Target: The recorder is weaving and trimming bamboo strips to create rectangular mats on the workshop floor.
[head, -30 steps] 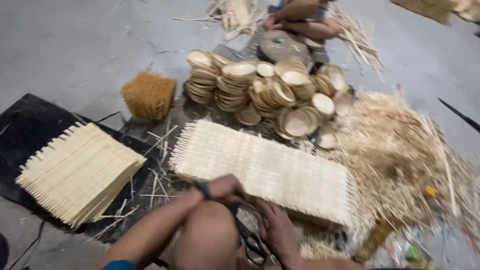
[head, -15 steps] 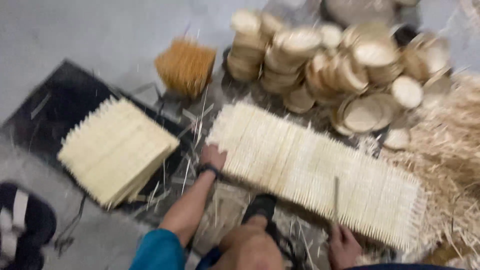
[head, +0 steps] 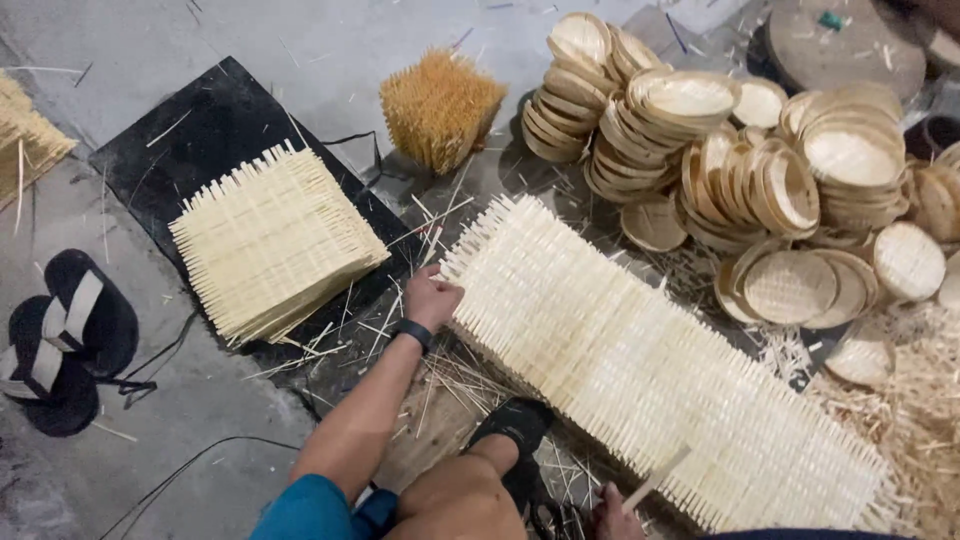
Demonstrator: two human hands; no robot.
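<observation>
Bamboo strips are woven into a long pale mat [head: 650, 370] that lies slantwise across the floor, and everything else is placed around it. The left hand [head: 432, 298] is laid flat against the mat's near-left edge, fingers held together and curled slightly over the fringe of strip ends; a dark band is worn at the wrist. The right hand [head: 612, 515] is seen only in part at the mat's lower edge, pinching a thin bamboo stick [head: 655, 478] that is tipped up against the weave. A square stack of woven mats [head: 275, 240] is set on a black sheet [head: 200, 130] to the left of the long mat. Round woven trays [head: 760, 160] are heaped beyond its far side, with a bristly bundle of sticks [head: 440, 105] just left of them. Black sandals [head: 65, 335] are left well apart, far to the left.
</observation>
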